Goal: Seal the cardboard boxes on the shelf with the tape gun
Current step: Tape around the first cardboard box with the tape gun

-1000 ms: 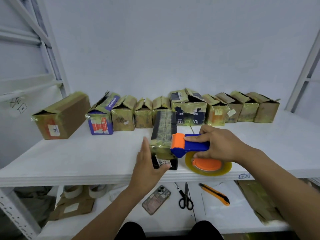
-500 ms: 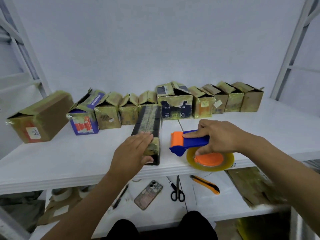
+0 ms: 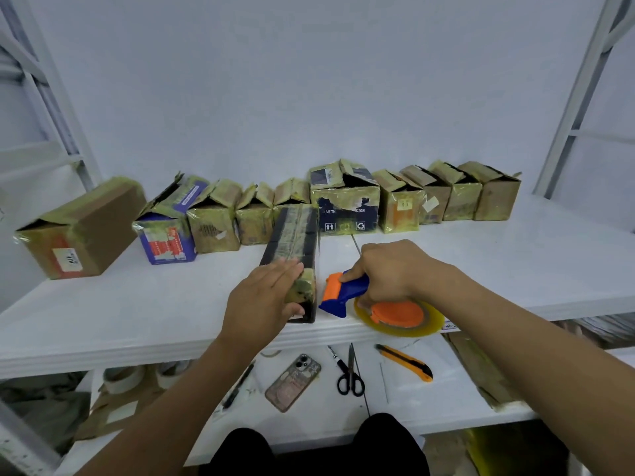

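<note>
White shelving fills the frame, with a bare wall behind and a smooth shelf (image 3: 137,314) across the middle. At the left sits a large brown box (image 3: 86,228). To its right a row of smaller cardboard boxes (image 3: 398,207) runs along the back, most with their flaps standing open and their sides glossy with yellowish tape.

At centre lies the long dark box (image 3: 295,242). Its long axis runs almost straight up the frame, from the front lip of the shelf to the back row. A strip of tape runs along its top.

The left hand (image 3: 261,304) lies flat on the near end of this box, fingers straight and together, thumb against the end face. It presses down and does not grasp.

This box is probably light and fairly stiff. Being narrow, with a taped skin on a slick shelf, it is likely to slide or roll, so pressing down on top near the end suits it.

Just right of that end, with a narrow gap between, is the tape gun (image 3: 347,290). Its orange head points left at the box and its roll sits lower right. The right hand (image 3: 395,273) wraps the blue handle, forefinger stretched onto the orange head. The gun is rigid plastic and best held by that handle.

Below, on the lower shelf, lie a phone (image 3: 293,381), scissors (image 3: 350,376) and a utility knife (image 3: 405,362).
</note>
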